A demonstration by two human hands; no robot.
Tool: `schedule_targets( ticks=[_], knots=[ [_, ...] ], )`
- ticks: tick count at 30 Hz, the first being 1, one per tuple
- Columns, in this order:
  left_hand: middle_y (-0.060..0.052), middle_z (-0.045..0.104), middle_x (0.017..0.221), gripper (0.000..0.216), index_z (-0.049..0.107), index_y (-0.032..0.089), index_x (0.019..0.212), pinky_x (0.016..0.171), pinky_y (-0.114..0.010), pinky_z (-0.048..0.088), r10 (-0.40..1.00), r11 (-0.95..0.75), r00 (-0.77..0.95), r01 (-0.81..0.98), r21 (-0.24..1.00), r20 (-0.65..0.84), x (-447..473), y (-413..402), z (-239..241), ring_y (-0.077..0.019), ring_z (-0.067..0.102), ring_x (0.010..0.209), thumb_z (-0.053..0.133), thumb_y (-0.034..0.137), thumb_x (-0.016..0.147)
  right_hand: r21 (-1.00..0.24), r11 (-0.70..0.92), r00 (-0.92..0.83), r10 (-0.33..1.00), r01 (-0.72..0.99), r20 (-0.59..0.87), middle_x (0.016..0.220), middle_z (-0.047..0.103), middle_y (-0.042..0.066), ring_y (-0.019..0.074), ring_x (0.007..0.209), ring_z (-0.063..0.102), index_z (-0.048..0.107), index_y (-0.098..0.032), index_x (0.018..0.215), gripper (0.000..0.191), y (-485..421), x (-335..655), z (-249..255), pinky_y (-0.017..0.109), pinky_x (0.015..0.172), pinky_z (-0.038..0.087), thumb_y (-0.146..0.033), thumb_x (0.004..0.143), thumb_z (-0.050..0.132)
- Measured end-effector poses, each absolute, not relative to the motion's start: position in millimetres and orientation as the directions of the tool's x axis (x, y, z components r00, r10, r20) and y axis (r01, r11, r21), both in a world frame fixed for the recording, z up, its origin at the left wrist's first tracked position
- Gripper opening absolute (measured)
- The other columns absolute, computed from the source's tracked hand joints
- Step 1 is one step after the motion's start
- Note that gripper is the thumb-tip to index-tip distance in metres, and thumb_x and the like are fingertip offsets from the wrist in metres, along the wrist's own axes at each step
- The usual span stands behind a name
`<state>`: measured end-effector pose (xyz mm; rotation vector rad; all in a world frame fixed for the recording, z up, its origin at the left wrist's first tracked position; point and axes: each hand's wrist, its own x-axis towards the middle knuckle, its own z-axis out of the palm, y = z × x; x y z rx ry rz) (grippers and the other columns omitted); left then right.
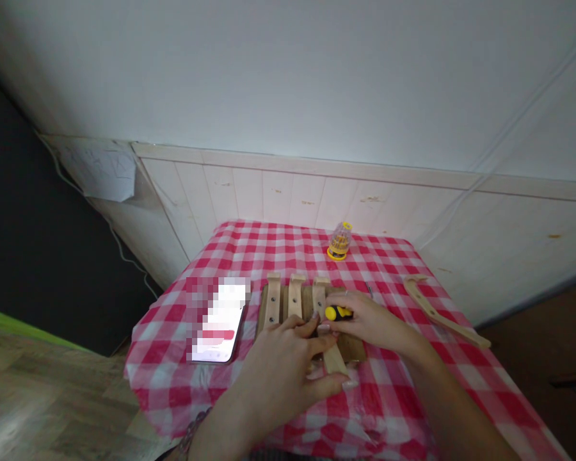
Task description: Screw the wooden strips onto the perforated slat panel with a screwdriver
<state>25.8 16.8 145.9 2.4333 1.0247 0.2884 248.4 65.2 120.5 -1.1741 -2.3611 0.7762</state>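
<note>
A wooden board (357,350) lies on the table with three pale wooden hooks set side by side. Dark screw heads show in the left hook (273,307) and the middle hook (294,296). My left hand (288,352) is closed around the right hook (334,360), thumb on its near end and fingertips higher up. A screwdriver with a yellow and black handle (336,313) is gripped in my right hand (372,320) over that hook. Its tip is hidden. The fingertips of both hands nearly meet.
A phone (221,323) with a lit screen lies left of the board. Behind stands a clear case of screwdriver bits (340,242) with yellow ends. A loose curved wooden hook (441,317) lies at right. A thin metal piece (368,290) is beyond my right hand. The checked tablecloth (278,240) meets the wall.
</note>
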Motion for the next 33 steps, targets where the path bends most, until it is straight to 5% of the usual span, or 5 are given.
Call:
schedule_targets(
  ticks=[7, 14, 19, 25, 33],
  knots=[
    [-0.008, 0.078, 0.135, 0.040, 0.078, 0.032, 0.131, 0.104, -0.056, 0.060, 0.714, -0.607, 0.700, 0.606, 0.514, 0.017, 24.5, 17.9, 144.2, -0.0379, 0.069, 0.128, 0.076, 0.054, 0.098, -0.580, 0.516, -0.566, 0.817, 0.630, 0.113, 0.078, 0.075, 0.003, 0.0192, 0.074, 0.067, 0.076, -0.019, 0.087, 0.006, 62.8, 249.0, 122.5, 0.028, 0.066, 0.046, -0.023, 0.091, 0.076],
    [-0.008, 0.076, 0.138, 0.045, 0.076, 0.031, 0.135, 0.104, -0.055, 0.059, 0.710, -0.605, 0.705, 0.604, 0.519, 0.008, 24.9, 17.4, 144.9, -0.0368, 0.070, 0.125, 0.074, 0.057, 0.098, -0.617, 0.517, -0.570, 0.811, 0.594, 0.130, 0.074, 0.073, 0.003, 0.0183, 0.070, 0.063, 0.076, -0.019, 0.084, 0.022, 64.0, 248.7, 122.0, 0.028, 0.066, 0.046, -0.038, 0.095, 0.074],
    [-0.008, 0.074, 0.142, 0.046, 0.076, 0.031, 0.135, 0.103, -0.053, 0.060, 0.722, -0.601, 0.691, 0.612, 0.514, 0.020, 25.9, 17.2, 143.5, -0.0374, 0.070, 0.126, 0.076, 0.057, 0.096, -0.771, 0.364, -0.457, 0.883, 0.522, 0.108, 0.069, 0.068, 0.001, 0.0179, 0.065, 0.060, 0.074, -0.019, 0.078, 0.044, 65.7, 257.2, 124.8, 0.029, 0.061, 0.046, -0.060, 0.094, 0.071],
    [-0.009, 0.070, 0.148, 0.048, 0.075, 0.030, 0.137, 0.104, -0.055, 0.060, 0.727, -0.602, 0.686, 0.614, 0.511, 0.030, 25.8, 16.6, 142.5, -0.0392, 0.069, 0.130, 0.074, 0.057, 0.097, -0.946, 0.323, -0.219, 0.925, 0.022, 0.311, 0.076, 0.063, 0.002, 0.0198, 0.060, 0.053, 0.069, -0.026, 0.112, 0.064, 63.9, 256.9, 134.8, 0.034, 0.059, 0.046, -0.085, 0.090, 0.054],
    [-0.007, 0.072, 0.146, 0.045, 0.077, 0.031, 0.133, 0.100, -0.054, 0.063, 0.714, -0.626, 0.698, 0.608, 0.489, 0.046, 25.4, 17.4, 143.4, -0.0399, 0.069, 0.129, 0.074, 0.058, 0.097, -0.921, 0.248, -0.279, 0.901, -0.299, 0.333, 0.067, 0.049, -0.003, 0.0210, 0.061, 0.047, 0.057, -0.031, 0.104, 0.044, 47.5, 215.9, 118.3, 0.035, 0.064, 0.047, -0.074, 0.097, 0.055]
  ],
)
